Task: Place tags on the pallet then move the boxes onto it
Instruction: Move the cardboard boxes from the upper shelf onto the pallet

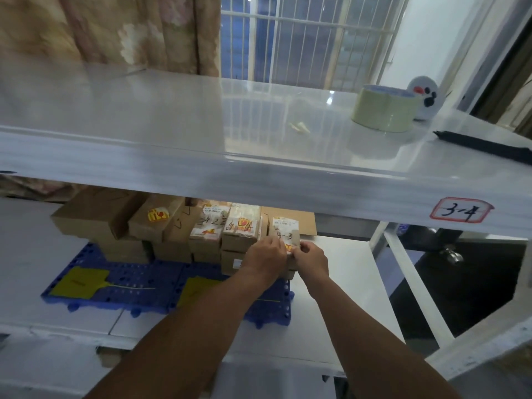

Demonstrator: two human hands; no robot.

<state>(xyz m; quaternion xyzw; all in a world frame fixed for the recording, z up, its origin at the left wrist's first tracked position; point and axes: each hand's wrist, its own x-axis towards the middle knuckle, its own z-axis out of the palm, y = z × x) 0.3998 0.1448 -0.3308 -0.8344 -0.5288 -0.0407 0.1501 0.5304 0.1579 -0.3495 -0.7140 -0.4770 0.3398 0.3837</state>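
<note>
Gripping rightmost box at stack's end: left hand and right hand both closed on it, above blue pallet bearing yellow tags.

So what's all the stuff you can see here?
boxes: about ten, brown, stacked at the back of the pallet
pallet: one, blue, on the lower shelf
tags: two, yellow, flat on the pallet's front
tape: one roll, pale green, upper shelf, right
toy: one, white with black spots, behind the tape
strip: one, black, upper shelf, far right
label: one, red-edged, reads 3-4, on the upper shelf's edge
curtain: one, tan floral, top left
left hand: on the rightmost box
right hand: on the same box
</note>
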